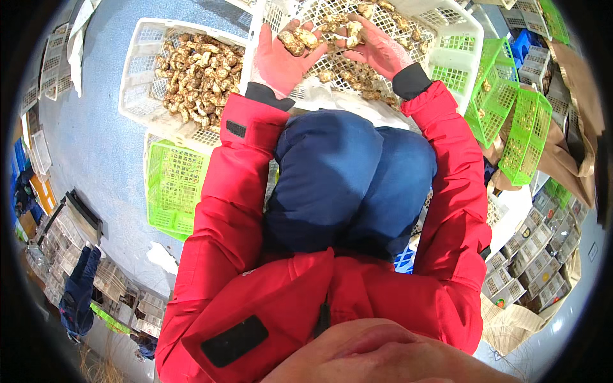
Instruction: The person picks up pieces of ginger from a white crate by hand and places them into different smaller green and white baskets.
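Both of my hands are over a white plastic mesh crate (pixel 469 45) in front of my knees. My left hand (pixel 278 67) is turned palm up, with knobbly brown-and-cream mushrooms (pixel 292 43) resting in its fingers. To its right, my right hand (pixel 383 54) has its fingers around a pale mushroom (pixel 353 33). Further mushrooms (pixel 348 80) lie scattered on the crate's mesh floor below both hands. At the left, a second white crate (pixel 137 76) is heaped with similar mushrooms (pixel 201 80).
A bright green basket (pixel 169 191) stands below the left crate. On the right are green baskets (pixel 527 137), some with a few pieces inside, beside brown cloth (pixel 559 153). Stacked crates (pixel 530 255) fill the lower right. A person (pixel 80 293) is at the far left.
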